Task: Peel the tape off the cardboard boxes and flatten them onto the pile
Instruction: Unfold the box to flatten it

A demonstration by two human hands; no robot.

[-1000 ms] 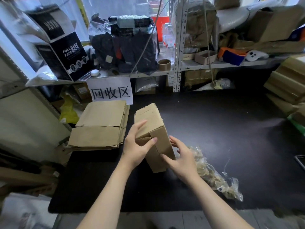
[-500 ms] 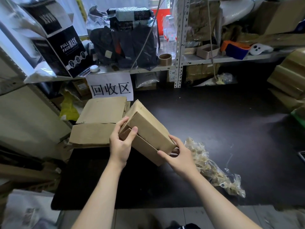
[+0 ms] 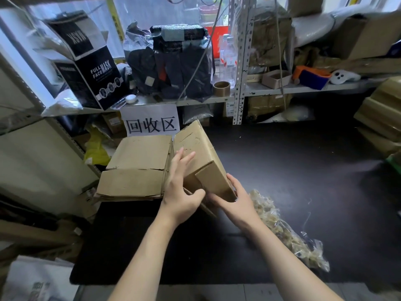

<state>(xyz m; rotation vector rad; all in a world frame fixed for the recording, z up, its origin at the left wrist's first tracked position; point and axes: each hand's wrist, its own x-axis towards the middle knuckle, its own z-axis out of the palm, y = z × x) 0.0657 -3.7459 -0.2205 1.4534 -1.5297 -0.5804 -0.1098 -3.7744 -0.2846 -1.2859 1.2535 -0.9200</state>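
A brown cardboard box [image 3: 200,153], partly collapsed, stands tilted on the black table just right of the pile of flattened boxes [image 3: 136,166]. My left hand [image 3: 180,187] lies on its left face with straight fingers and the thumb hooked under its lower edge. My right hand [image 3: 235,198] grips the box's near lower corner, where a loose flap sticks out. No tape shows on the box.
A heap of crumpled clear tape [image 3: 282,231] lies right of my right hand. A paper sign [image 3: 150,122] hangs behind the pile. Shelves [image 3: 303,89] at the back carry bags, bottles and a tape roll [image 3: 221,88]. Stacked cardboard [image 3: 382,118] sits far right.
The box has been tipped over leftward and pressed flatter, moving toward the pile. My left hand shifted from its near corner onto its broad face; my right hand stayed at the lower corner.
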